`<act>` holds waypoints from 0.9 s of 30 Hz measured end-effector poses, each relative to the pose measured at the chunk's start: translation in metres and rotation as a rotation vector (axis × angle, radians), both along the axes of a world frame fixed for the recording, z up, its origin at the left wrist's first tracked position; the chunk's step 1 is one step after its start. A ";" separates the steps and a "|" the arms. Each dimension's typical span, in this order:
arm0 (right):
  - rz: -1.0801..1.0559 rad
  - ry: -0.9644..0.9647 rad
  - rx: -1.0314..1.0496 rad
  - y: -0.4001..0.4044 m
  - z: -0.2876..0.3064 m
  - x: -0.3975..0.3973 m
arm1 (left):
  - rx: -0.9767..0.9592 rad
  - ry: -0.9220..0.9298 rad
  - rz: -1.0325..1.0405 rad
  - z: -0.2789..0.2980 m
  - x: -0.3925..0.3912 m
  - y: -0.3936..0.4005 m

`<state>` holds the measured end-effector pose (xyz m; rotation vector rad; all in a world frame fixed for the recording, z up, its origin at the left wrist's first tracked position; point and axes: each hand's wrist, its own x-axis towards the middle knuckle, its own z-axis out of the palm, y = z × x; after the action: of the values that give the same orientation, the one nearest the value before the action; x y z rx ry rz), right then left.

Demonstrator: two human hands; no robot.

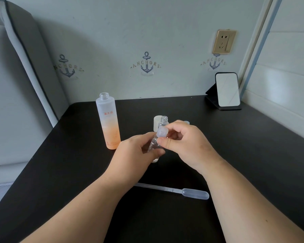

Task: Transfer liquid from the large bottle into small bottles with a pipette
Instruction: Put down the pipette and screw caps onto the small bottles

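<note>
Grip (pixel 162 137) amid bottle (pixel 108 120), pipette (pixel 182 191)

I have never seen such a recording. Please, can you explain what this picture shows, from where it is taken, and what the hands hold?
There is no machine here. A camera worn on a person's head looks down at two bare hands over a black table. The left hand holds a small clear bottle; the right hand pinches its translucent cap. On the table stand a large uncapped bottle, a second small open bottle and a white cap. A pipette lies nearer, and a small mirror stands far right.
</note>
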<state>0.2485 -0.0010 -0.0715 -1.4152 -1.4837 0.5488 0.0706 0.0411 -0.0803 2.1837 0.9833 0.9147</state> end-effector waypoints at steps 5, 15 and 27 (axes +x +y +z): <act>0.031 0.125 -0.008 -0.005 0.007 0.012 | -0.133 -0.140 0.031 -0.001 -0.001 0.000; -0.347 0.093 0.019 0.010 -0.005 0.040 | -0.165 -0.202 0.243 -0.002 -0.005 0.010; -0.331 -0.009 -0.033 0.022 -0.013 0.036 | -0.163 -0.112 0.276 -0.006 -0.003 0.013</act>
<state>0.2840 0.0213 -0.0847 -1.6488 -1.2171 0.3603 0.0680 0.0536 -0.0868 1.8708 1.2780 1.0298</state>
